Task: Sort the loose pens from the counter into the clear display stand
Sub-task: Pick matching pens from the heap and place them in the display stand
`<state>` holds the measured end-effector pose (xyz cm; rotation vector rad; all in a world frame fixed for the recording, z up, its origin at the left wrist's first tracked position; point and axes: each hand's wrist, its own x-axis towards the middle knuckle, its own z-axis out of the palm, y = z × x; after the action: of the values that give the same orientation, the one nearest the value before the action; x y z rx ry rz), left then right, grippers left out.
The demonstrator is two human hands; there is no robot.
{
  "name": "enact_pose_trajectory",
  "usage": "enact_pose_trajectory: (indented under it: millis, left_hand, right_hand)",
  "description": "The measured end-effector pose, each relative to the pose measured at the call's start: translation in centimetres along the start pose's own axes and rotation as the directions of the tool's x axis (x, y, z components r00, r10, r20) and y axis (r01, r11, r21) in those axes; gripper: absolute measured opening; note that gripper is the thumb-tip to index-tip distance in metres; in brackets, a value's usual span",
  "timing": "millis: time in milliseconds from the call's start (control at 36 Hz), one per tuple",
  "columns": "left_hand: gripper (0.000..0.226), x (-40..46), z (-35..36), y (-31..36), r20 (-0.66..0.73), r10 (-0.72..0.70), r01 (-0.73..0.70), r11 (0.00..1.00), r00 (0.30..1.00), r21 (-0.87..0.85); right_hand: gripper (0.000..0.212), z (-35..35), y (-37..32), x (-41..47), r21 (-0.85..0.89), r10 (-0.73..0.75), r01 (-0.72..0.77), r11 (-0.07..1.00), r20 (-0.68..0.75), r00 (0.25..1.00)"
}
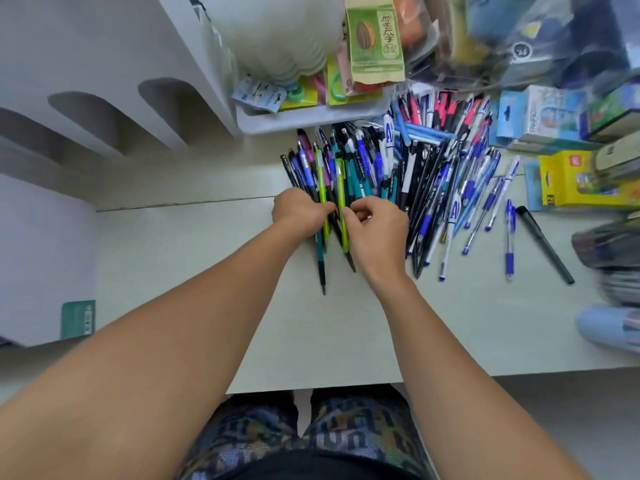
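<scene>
Head view: my left hand [300, 210] grips a bunch of pens at centre; my right hand [375, 226] pinches a lime-green pen [342, 206] beside it. The pen pile [408, 168] fans toward one o'clock on the counter [173, 271]. I can't pick out the clear stand; I judge sorting barely begun.
</scene>
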<state>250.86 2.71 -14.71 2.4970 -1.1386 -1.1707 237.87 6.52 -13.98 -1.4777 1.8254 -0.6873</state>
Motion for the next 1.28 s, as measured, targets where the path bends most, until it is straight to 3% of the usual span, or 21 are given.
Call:
enact_pose_trajectory:
  millis: [139, 250, 306, 389, 444, 556, 639, 778, 889, 944, 1000, 1056, 1111, 1167, 1278]
  left_hand:
    - [0.038, 0.0, -0.2, -1.5, -0.005, 0.028, -0.028, 0.998, 1.0, -0.052]
    - [0.023, 0.0, -0.8, -2.3, -0.044, 0.013, -0.018, 0.991, 0.999, -0.13]
    - [0.017, 0.2, -1.5, -3.2, -0.018, -0.005, 0.0, 0.966, 1.0, -0.258]
    - [0.01, 0.6, -2.8, -5.2, 0.028, -0.033, 0.041, 0.908, 0.999, -0.418]
    - [0.006, 0.7, -3.9, -6.9, 0.043, -0.018, 0.034, 0.908, 0.999, -0.418]
    - [0.019, -0.4, -5.9, -10.5, 0.071, 0.02, 0.013, 0.896, 0.997, -0.444]
    - [0.021, -1.7, -7.0, -12.7, 0.074, 0.016, 0.024, 0.854, 0.997, -0.52]
    - [0.015, -3.8, -8.5, -14.9, 0.069, 0.079, -0.028, 0.829, 0.994, -0.559]
    - [0.014, -5.3, -10.6, -15.9, 0.033, 0.132, -0.082, 0.771, 0.991, -0.631]
    - [0.014, -5.9, -12.1, -16.3, 0.007, 0.154, -0.105, 0.702, 0.988, -0.705]
    - [0.012, -6.3, -13.9, -16.8, -0.018, 0.169, -0.123, 0.641, 0.985, -0.758]
    - [0.014, -6.8, -15.8, -17.4, -0.031, 0.192, -0.137, 0.568, 0.981, -0.812]
    - [0.015, -7.4, -17.7, -17.9, -0.047, 0.23, -0.163, 0.514, 0.972, -0.842]
    - [0.013, -8.1, -19.7, -18.8, -0.088, 0.275, -0.227, 0.531, 0.957, -0.816]
    - [0.009, -10.0, -24.7, -21.1, -0.12, 0.426, -0.362, 0.549, 0.897, -0.754]
  right_hand:
    - [0.019, 0.7, -0.7, -2.9, -0.032, -0.045, 0.047, 0.998, 0.053, 0.998]
    - [0.024, 2.1, -0.9, -5.2, -0.226, 0.046, 0.036, 0.973, 0.346, 0.937]
    - [0.031, 2.8, -0.8, -5.9, -0.316, 0.121, 0.026, 0.948, 0.439, 0.89]
    - [0.038, 3.5, -0.7, -6.3, -0.314, 0.148, -0.01, 0.949, 0.418, 0.896]
    - [0.026, 3.9, -0.8, -6.3, -0.297, 0.124, -0.003, 0.955, 0.39, 0.912]
    - [0.014, 4.6, -1.2, -6.3, -0.277, 0.084, 0.015, 0.961, 0.34, 0.937]
    - [0.017, 5.3, -1.9, -6.7, -0.254, 0.054, 0.018, 0.967, 0.271, 0.961]
    - [0.03, 7.5, -4.1, -8.7, -0.025, 0.054, -0.049, 0.998, 0.235, 0.97]
    - [0.046, 9.5, -6.9, -10.4, 0.201, 0.279, -0.374, 0.906, 0.384, 0.88]
    - [0.05, 10.0, -8.2, -11.2, 0.199, 0.265, -0.44, 0.876, 0.563, 0.783]
    - [0.051, 10.1, -9.6, -12.1, 0.145, 0.162, -0.383, 0.912, 0.731, 0.663]
    - [0.04, 10.2, -11.0, -13.3, 0.102, 0.04, -0.208, 0.973, 0.81, 0.585]
    - [0.029, 10.6, -12.5, -14.6, 0.122, -0.032, -0.126, 0.985, 0.83, 0.557]
    - [0.027, 10.6, -14.2, -15.7, 0.152, -0.042, -0.155, 0.976, 0.833, 0.552]
    - [0.031, 9.2, -18.0, -17.7, 0.198, -0.048, -0.168, 0.966, 0.771, 0.635]
